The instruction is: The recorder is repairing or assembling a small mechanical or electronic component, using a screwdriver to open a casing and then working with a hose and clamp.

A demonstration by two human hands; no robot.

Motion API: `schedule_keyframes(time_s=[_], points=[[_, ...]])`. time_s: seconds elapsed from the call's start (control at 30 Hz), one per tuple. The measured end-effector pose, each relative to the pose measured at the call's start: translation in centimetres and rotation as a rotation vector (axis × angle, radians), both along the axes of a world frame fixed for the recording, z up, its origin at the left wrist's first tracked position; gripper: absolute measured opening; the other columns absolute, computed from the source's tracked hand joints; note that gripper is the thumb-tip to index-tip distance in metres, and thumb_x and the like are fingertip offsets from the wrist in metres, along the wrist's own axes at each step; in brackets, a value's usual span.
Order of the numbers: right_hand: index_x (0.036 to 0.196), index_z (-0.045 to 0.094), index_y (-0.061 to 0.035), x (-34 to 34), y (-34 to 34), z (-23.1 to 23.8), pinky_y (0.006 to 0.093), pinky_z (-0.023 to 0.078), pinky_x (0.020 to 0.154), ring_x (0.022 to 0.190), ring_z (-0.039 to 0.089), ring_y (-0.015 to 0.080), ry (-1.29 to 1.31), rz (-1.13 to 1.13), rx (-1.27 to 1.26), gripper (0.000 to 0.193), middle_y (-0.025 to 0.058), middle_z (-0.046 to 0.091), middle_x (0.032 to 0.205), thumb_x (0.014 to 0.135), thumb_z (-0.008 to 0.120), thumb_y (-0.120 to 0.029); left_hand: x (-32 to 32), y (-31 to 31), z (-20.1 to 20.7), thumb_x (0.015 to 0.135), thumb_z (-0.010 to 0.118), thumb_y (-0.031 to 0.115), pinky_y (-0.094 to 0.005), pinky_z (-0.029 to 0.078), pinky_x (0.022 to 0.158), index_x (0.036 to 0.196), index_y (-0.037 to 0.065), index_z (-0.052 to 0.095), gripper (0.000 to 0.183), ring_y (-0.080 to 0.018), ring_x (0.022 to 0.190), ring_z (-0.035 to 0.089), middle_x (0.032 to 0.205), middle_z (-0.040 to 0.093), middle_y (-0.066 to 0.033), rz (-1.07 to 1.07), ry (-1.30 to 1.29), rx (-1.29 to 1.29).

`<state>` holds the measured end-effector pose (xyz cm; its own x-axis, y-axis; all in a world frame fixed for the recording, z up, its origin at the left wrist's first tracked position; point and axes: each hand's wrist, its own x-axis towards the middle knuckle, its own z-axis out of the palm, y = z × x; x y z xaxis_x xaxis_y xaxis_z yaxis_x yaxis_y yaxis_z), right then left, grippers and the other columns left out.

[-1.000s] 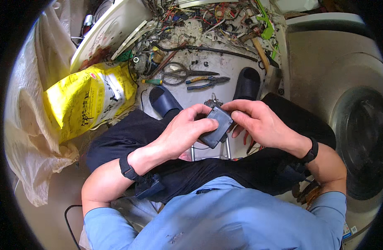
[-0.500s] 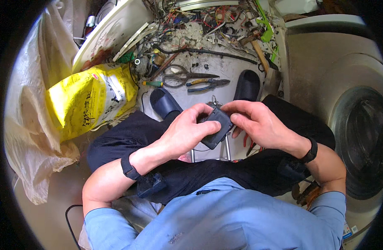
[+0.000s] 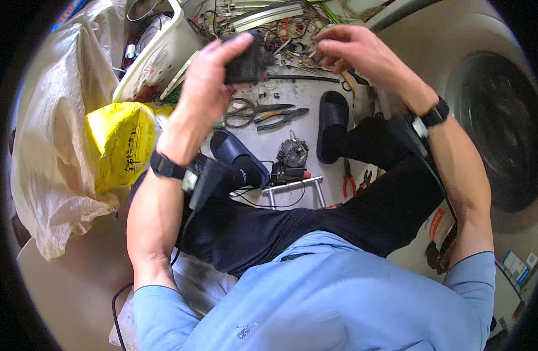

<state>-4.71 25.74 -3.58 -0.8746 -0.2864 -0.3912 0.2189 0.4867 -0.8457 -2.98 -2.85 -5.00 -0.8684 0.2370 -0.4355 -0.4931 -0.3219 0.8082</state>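
Note:
A dark rectangular box-shaped part (image 3: 243, 63) is in my left hand (image 3: 206, 82), raised toward the far side over the heap of scrap. That hand's fingers wrap its left side, and motion blurs it. Level with it, to the right, my right hand (image 3: 368, 58) is up with loosely bent fingers and nothing visible in them. Lower down, between my feet, sits a round metal mechanism (image 3: 293, 153) by a small silver metal frame (image 3: 292, 185). Large scissors (image 3: 245, 111) and yellow-and-blue pliers (image 3: 282, 119) lie on the floor beyond it.
Wires and scrap pieces (image 3: 286, 38) are heaped at the far side. Left stand a yellow bag (image 3: 120, 143), a stained white bin (image 3: 158, 55) and plastic sheeting (image 3: 58, 146). Red-handled pliers (image 3: 348, 180) lie near my right leg. A machine with a round dark door (image 3: 497, 128) is at right.
Both hands have moved up and apart from above my lap. My left hand has carried the dark box away to the far left, uncovering the round mechanism; my right hand has let go.

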Motion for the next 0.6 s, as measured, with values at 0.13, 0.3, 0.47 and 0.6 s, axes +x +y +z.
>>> schedule_keyframes(time_s=[0.13,0.3,0.47,0.6], points=[[0.134,0.066,0.0008,-1.1,2.1,-0.3,0.0277,0.058,0.079,0.092,0.07,0.0129,-0.082,-0.086,0.038,0.039,0.0072,0.074,0.106,0.107,0.061,-0.028,-2.2,-1.3,-0.3,0.099,0.071,0.025,-0.0397,0.064,0.075,0.112,0.006,0.073,0.023,-0.0191,0.089,0.076,0.103,0.078,-0.0084,0.111,0.113,0.071],[0.121,0.072,0.0045,-1.0,3.9,8.3,0.0268,0.057,0.075,0.085,0.069,0.013,0.062,0.028,0.247,0.033,0.0086,0.075,0.1,0.103,0.065,-0.022,-2.1,-0.8,0.9,0.099,0.07,0.018,-0.0357,0.064,0.073,0.114,0.0,0.068,0.024,-0.0226,0.083,0.076,0.101,0.077,-0.0112,0.123,0.056,0.213],[0.128,0.069,-0.0005,1.5,12.2,9.0,0.027,0.057,0.082,0.091,0.071,0.013,0.222,-0.072,0.16,0.032,0.0062,0.074,0.105,0.104,0.065,-0.021,-5.3,-0.3,-0.4,0.103,0.067,0.02,-0.0532,0.065,0.089,0.117,0.001,0.066,0.023,-0.0296,0.101,0.075,0.11,0.075,-0.0123,-0.001,0.152,0.182],[0.121,0.072,-0.0031,8.6,17.0,-0.2,0.0276,0.056,0.076,0.085,0.068,0.0122,0.11,-0.263,0.107,0.033,0.0043,0.074,0.1,0.101,0.067,-0.03,-4.8,3.5,0.7,0.101,0.068,0.02,-0.0488,0.065,0.087,0.119,0.001,0.068,0.026,-0.027,0.098,0.076,0.111,0.076,-0.0124,0.001,0.155,0.158]])
